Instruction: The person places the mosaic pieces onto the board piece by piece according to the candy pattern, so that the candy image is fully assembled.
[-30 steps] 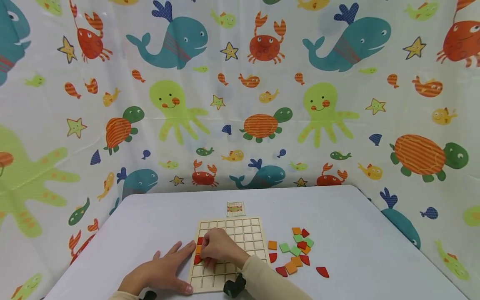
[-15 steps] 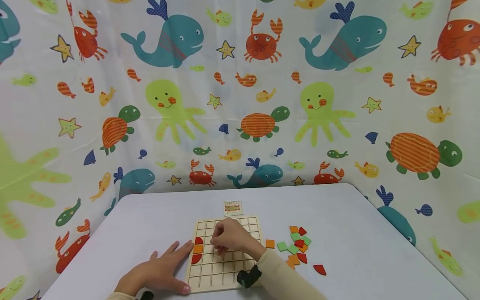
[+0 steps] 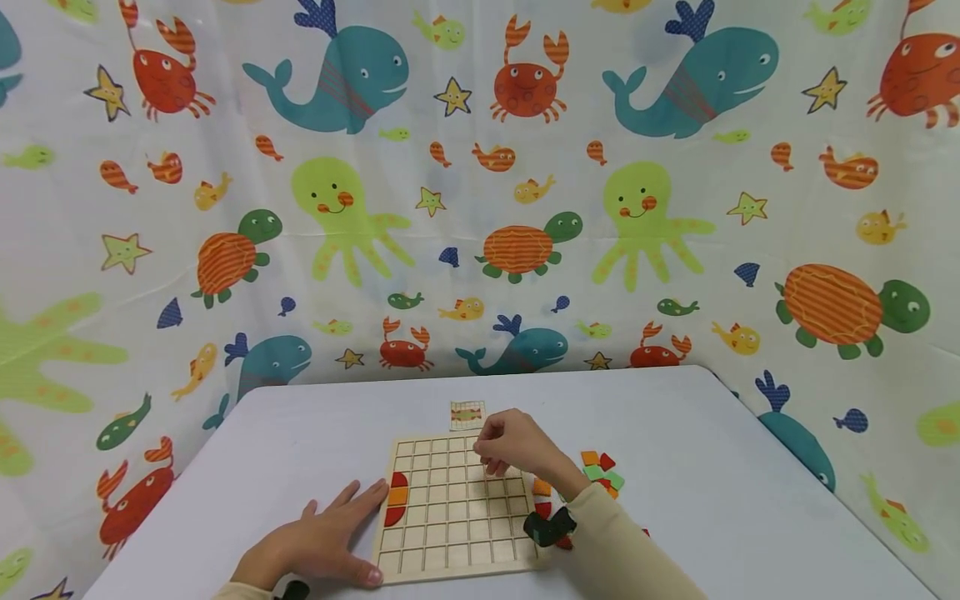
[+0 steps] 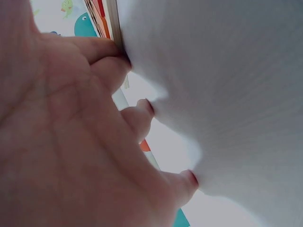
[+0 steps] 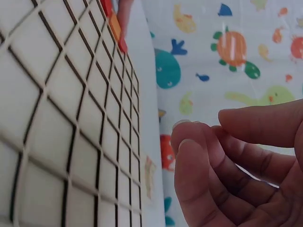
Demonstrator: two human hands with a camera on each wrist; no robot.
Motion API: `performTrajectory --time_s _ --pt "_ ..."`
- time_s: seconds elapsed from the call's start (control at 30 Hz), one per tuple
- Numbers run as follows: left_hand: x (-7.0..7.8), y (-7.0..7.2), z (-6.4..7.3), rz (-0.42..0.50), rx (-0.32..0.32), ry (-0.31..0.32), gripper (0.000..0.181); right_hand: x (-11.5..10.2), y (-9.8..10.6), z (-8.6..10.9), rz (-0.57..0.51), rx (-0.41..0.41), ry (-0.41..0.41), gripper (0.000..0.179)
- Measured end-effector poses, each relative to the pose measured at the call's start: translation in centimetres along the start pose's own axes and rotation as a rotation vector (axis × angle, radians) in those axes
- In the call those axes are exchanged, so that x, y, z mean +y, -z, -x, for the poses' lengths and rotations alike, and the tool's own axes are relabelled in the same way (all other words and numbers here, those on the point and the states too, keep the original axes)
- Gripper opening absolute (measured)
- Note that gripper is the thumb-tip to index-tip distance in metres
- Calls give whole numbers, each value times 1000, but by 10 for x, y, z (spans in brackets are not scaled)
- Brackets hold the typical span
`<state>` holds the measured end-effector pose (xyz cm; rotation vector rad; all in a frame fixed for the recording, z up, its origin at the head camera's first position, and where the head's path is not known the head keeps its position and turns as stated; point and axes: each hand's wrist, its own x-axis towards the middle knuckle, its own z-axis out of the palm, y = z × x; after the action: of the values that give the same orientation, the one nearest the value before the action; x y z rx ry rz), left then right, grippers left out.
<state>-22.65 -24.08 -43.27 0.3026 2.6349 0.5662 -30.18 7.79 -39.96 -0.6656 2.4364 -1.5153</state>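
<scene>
1. The fingers of the right hand (image 3: 517,442) are loosely curled, the thumb held apart from them, and nothing is gripped; the hand is held above the board's far right part.
2. The fingers of the left hand (image 3: 322,537) are spread and straight; they are rested on the table (image 3: 315,433), with the board's left edge touched by the forefinger and its near left corner by the thumb.
3. Between the hands the wooden board (image 3: 457,508) is laid flat, divided into square cells by a grid.
4. In its leftmost column an orange tile (image 3: 397,497) is set between two red tiles (image 3: 393,516), each with one curved side.
5. Just past the far edge a small printed card (image 3: 468,415) is placed.
6. To the right, loose orange, red and green tiles (image 3: 616,480) are scattered, partly hidden by the right sleeve (image 3: 630,550).
7. Behind the table a curtain (image 3: 450,192) printed with sea animals is hung.
</scene>
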Motion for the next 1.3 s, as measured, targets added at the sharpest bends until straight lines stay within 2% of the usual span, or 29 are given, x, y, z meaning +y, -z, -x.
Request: performTrajectory --time_s 0.2,0.5,0.77,1.0,1.3 --pt "-1 0 -1 3 2 -4 118 10 32 3 37 25 -27 17" --pt "3 0 0 -1 3 -15 114 25 73 10 88 97 -111 16" --pt "4 1 0 17 4 15 119 39 95 15 146 111 -150 23" --pt "2 0 1 10 7 6 117 53 111 21 244 125 -191 16" --pt "1 0 1 4 13 -6 117 66 132 35 277 80 -237 21"
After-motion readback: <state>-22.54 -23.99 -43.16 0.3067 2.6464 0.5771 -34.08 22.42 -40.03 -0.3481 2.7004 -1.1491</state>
